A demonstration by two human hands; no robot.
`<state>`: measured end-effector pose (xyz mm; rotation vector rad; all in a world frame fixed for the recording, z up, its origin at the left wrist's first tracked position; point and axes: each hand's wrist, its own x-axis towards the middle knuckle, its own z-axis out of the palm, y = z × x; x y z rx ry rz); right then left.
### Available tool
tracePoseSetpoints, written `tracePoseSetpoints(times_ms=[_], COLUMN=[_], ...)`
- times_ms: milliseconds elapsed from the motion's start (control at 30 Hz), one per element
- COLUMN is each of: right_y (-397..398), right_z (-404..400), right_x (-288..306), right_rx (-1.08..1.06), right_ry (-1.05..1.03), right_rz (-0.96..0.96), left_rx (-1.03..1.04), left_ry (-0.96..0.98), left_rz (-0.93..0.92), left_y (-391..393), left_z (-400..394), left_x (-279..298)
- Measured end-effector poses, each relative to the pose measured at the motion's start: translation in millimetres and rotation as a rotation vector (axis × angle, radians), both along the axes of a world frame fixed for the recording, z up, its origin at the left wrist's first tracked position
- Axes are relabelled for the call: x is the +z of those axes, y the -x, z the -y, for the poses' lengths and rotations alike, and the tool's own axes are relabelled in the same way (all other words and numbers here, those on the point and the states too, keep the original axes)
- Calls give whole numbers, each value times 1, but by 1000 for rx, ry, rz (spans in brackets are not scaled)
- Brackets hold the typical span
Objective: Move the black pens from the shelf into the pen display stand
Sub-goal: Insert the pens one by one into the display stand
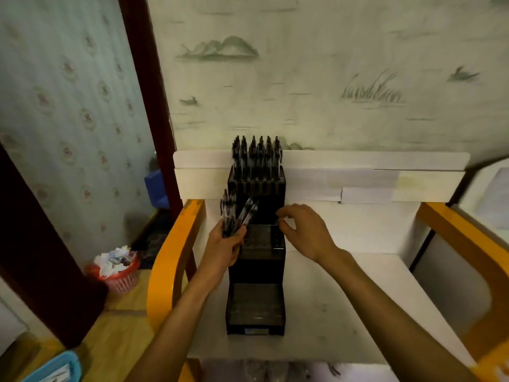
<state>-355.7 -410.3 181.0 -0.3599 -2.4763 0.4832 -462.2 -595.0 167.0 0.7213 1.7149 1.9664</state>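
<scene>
A white shelf [358, 271] holds a black stand [256, 271]. Left hand [224, 244] grips several pens [238, 215]. Right hand [301, 230] hovers beside the stand, fingers curled; any hold unclear.

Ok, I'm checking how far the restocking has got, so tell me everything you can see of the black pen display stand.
The pen display stand is a tall black stepped rack, plastic by its look, standing upright on the white shelf with its back near the wall. Its top tier is packed with upright black pens; below them a row of slots looks empty. Lower tiers form shallow trays, seemingly empty. The left hand holds a bunch of pens by its left side; the right hand hovers by the middle tier, and contact is unclear.
</scene>
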Motion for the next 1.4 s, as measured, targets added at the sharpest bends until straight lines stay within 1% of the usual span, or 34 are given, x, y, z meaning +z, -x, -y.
tracePoseSetpoints(times_ms=[67,133,233,367,533,600,700,767,800,900,967,1067,1167,1333,1400], right_y=[10,20,30,40,46,49,54,55,55,59,63,68,71,77,81], right_z=[7,14,22,27,33,35,33,27,23,19,20,23,24,26,25], right_x=[5,10,16,18,16,15,20,24,26,24,22,16,12,5,2], right_rx=[12,47,115,189,269,274,214,138,97,-15,-50,-62,-75,-90,-107], right_ry=[86,216,408,604,939,1009,1065,1020,941,581,439,348,273,186,169], right_rz=[-31,-56,-68,-76,-199,-235,-349,-425,-431,-361,-328,-319,-295,-220,-162], left_rx=[-12,-24,-42,-74,-121,-125,-47,23,46,74,110,130,104,97,85], left_ry=[5,1,-6,-21,-31,-6,49,45,25,-34,-36,-29,-70,-105,-106], left_rz=[6,3,-7,-16,-29,-47,-75,-103,-112,-151,-141,-102,-124,-133,-124], left_y=[5,11,19,24,32,34,41,47,49,52,54,59,61,63,62], left_z=[-3,-5,-7,-10,-12,-12,-11,-7,-5,2,3,3,3,1,2], left_x=[-2,-3,-4,-7,-7,-5,-6,-8,-9,-9,-11,-13,-13,-10,-9])
